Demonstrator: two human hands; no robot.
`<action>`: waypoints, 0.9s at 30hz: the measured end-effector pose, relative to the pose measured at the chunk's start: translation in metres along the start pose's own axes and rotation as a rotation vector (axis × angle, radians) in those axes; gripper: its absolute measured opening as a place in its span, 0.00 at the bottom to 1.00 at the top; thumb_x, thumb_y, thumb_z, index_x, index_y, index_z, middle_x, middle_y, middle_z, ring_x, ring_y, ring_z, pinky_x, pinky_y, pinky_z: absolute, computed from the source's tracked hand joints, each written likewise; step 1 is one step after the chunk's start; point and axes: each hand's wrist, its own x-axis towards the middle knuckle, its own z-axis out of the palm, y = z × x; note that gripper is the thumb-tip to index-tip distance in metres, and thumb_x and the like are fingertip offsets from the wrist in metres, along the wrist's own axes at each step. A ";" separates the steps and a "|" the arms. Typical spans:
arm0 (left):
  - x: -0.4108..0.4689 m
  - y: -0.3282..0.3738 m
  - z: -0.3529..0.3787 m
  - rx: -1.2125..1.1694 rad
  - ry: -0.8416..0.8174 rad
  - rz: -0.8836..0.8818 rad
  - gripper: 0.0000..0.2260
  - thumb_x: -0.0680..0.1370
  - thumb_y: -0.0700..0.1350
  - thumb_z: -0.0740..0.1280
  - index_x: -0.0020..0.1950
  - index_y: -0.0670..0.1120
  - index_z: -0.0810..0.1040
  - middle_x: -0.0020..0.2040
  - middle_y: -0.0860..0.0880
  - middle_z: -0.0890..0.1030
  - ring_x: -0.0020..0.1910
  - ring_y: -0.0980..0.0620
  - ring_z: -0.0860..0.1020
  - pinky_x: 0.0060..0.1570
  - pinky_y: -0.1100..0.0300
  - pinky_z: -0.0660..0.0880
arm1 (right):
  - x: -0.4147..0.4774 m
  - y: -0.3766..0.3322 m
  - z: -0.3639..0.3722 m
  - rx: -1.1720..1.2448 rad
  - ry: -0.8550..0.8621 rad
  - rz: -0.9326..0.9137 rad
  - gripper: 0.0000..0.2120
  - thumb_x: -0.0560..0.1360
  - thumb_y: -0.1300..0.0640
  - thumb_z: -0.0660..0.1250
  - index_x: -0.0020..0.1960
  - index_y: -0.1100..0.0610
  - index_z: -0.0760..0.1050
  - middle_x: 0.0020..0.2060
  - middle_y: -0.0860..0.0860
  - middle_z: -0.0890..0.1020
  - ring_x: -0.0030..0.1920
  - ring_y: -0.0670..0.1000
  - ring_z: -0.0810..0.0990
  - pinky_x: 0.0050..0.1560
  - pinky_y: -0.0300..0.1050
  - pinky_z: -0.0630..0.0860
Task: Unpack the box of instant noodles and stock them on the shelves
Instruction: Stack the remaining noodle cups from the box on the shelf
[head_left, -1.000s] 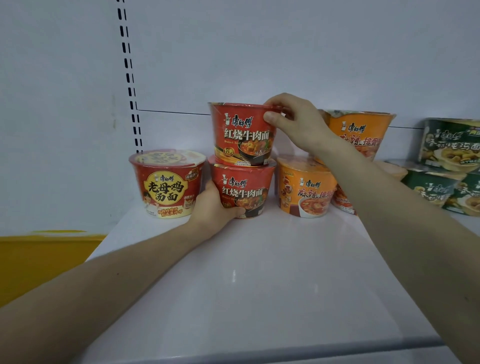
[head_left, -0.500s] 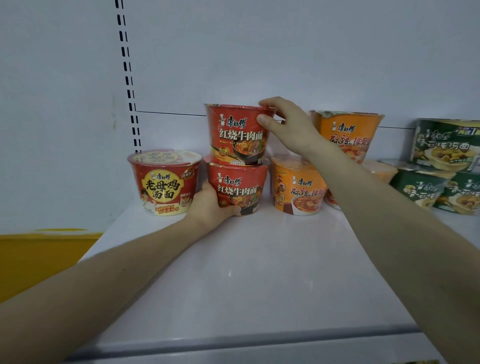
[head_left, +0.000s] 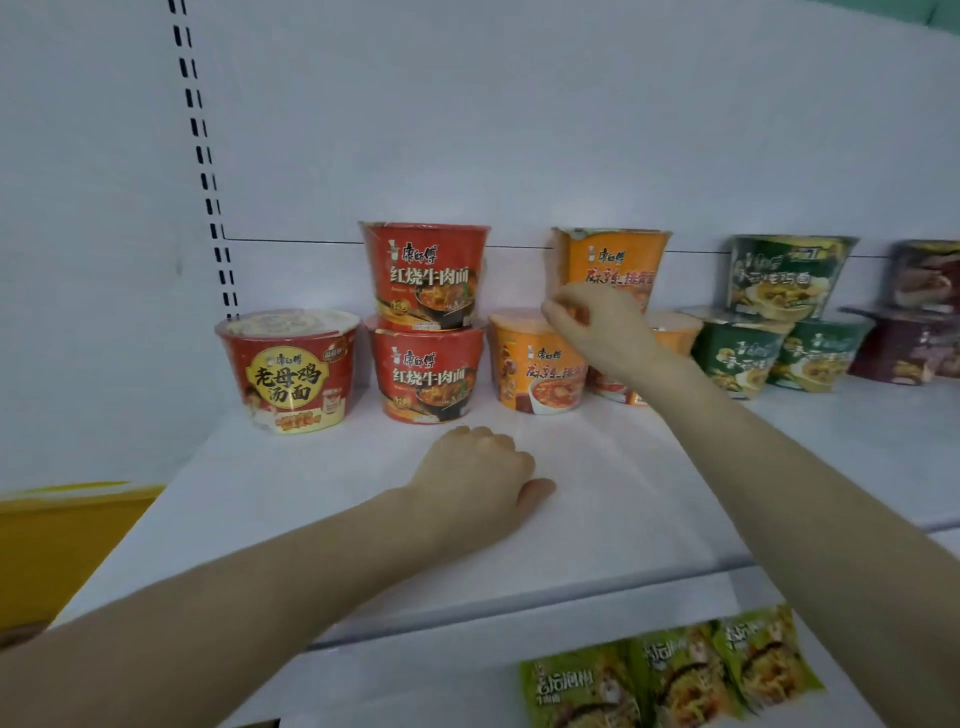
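Red noodle bowls (head_left: 426, 275) sit stacked two-high at the back of the shelf (head_left: 337, 525), both grips empty, left hand (head_left: 478, 478) loosely curled on the shelf, right hand (head_left: 592, 322) slack by the orange bowls (head_left: 537, 361), so I'd keep labels facing front before fetching more.

A white back wall (head_left: 519, 130) fills the top of the frame. At the upper left, two rows of little black slots (head_left: 200, 156) run down it. A thin dark line (head_left: 291, 241) goes across the wall in the middle. Below it is a flat white shelf (head_left: 613, 519) with a grey front edge (head_left: 519, 608). A lower shelf (head_left: 415, 675) shows at the bottom. A yellow panel (head_left: 62, 545) sits at the lower left. The light is soft and even.
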 end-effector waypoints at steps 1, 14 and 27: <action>0.003 0.008 -0.001 -0.017 0.009 0.025 0.21 0.81 0.55 0.49 0.52 0.43 0.75 0.52 0.43 0.78 0.53 0.44 0.74 0.49 0.56 0.68 | -0.007 0.006 -0.006 -0.015 -0.002 0.035 0.12 0.78 0.57 0.60 0.52 0.62 0.79 0.50 0.56 0.82 0.48 0.51 0.77 0.44 0.38 0.64; 0.056 0.046 0.007 -0.060 0.027 0.059 0.19 0.81 0.56 0.49 0.51 0.44 0.73 0.51 0.44 0.77 0.51 0.45 0.75 0.46 0.55 0.69 | -0.046 0.082 -0.068 -0.076 0.025 0.304 0.14 0.78 0.56 0.61 0.57 0.63 0.76 0.54 0.57 0.81 0.55 0.55 0.78 0.56 0.47 0.73; 0.106 0.046 0.026 0.049 -0.042 -0.290 0.18 0.80 0.56 0.53 0.60 0.46 0.73 0.57 0.47 0.77 0.56 0.46 0.75 0.46 0.56 0.72 | 0.040 0.145 -0.063 0.262 0.012 0.176 0.27 0.77 0.46 0.62 0.70 0.57 0.62 0.68 0.55 0.70 0.64 0.54 0.72 0.55 0.42 0.69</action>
